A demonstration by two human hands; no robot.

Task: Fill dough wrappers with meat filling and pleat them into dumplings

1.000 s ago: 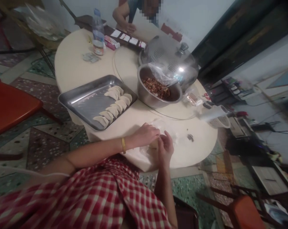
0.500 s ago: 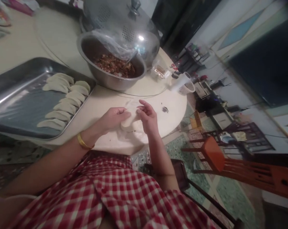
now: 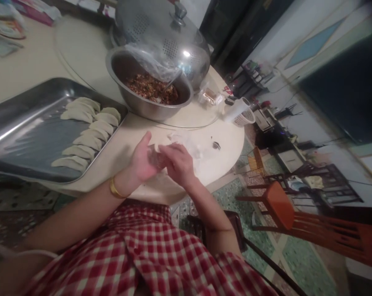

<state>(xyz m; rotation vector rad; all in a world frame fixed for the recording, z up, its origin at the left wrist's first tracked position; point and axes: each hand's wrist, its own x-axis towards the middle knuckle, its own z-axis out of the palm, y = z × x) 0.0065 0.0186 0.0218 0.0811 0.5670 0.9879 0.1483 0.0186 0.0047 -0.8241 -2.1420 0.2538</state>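
Observation:
Over the table's near edge, my left hand (image 3: 141,162) is turned palm up with its thumb raised, its fingers mostly hidden behind my right hand. My right hand (image 3: 179,164) reaches across from the right, fingers bent and touching the left hand's fingers. Between the hands a small pale edge of a dough wrapper (image 3: 156,147) shows; the rest of it is hidden. Left of the hands, several folded dumplings (image 3: 87,142) lie in a metal tray (image 3: 28,92). Behind the hands stands a steel bowl (image 3: 149,111) of chopped filling (image 3: 152,88).
White flour (image 3: 189,142) dusts the table (image 3: 226,158) beyond the hands. A large perforated steel lid (image 3: 164,31) stands behind the bowl. A white basket (image 3: 245,117) and a small packet (image 3: 210,97) sit to the right. An orange chair (image 3: 278,205) stands on the floor.
My left hand has turned palm up, its thumb now raised. My right hand has moved left over the left hand's fingers. The wrapper, earlier stretched between both hands, is now mostly hidden.

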